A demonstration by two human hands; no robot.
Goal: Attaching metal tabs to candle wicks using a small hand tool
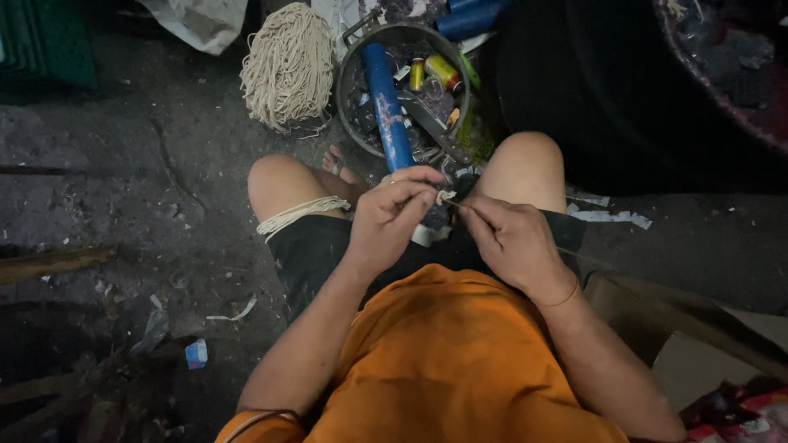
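Far to my left the dark, dirty floor [148, 189] is littered with scraps, among them a small blue and white wrapper [196, 353] near my elbow. Higher up lies a big bundle of cream cord [289, 67], loosely coiled on the ground. A few strands of the same cord [300, 213] lie draped across my left thigh, just below the knee.

My left hand [392, 221] is pinched shut, thumb and forefinger gripping the frayed end of a cord [444, 196] right above my lap, between my knees. My right hand [510, 239] meets it from the other side; its fingertips are closed on something thin at that same cord end, touching my left fingertips, though I cannot make out what it is. A pale strip [425, 236] hangs just under my left hand.

Beyond my hands, by my foot, stands a round metal bucket [353, 61] with a long blue tube [388, 107] leaning in it, next to yellow and gold thread spools [444, 72] and dark scraps. To my right a large black tub [607, 98] fills the corner, and torn white strips [611, 216] lie on the floor below it.
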